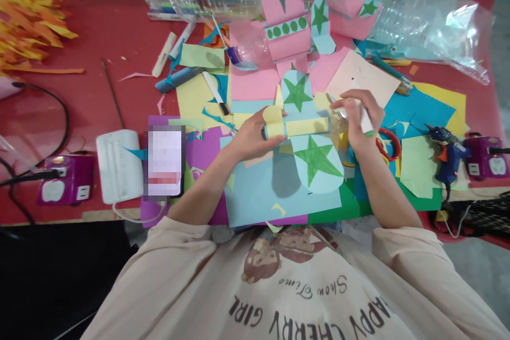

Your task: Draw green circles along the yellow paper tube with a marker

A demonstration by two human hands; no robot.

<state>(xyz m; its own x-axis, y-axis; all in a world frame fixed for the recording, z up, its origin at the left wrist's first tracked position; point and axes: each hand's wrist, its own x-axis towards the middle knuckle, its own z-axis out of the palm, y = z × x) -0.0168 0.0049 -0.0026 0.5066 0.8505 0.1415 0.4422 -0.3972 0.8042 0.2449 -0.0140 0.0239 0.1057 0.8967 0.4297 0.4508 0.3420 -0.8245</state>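
My left hand point(255, 135) is closed around the left end of a yellow paper tube point(303, 126) that forms the body of a paper plane. Its light blue wings point(316, 162) carry green stars, one in front of the tube and one behind it point(297, 93). My right hand point(358, 117) is curled around a white glue stick point(364, 119) at the tube's right end. Both hands hover over sheets of coloured paper point(258, 191).
Red scissors point(388, 143) lie under my right wrist. A blue glue gun point(448, 151) and a purple power strip point(484, 156) sit at right. A phone point(165, 162), a white box point(119, 164) and another purple strip point(66, 178) are at left. Pink paper planes point(287, 16) and markers point(179, 45) lie behind.
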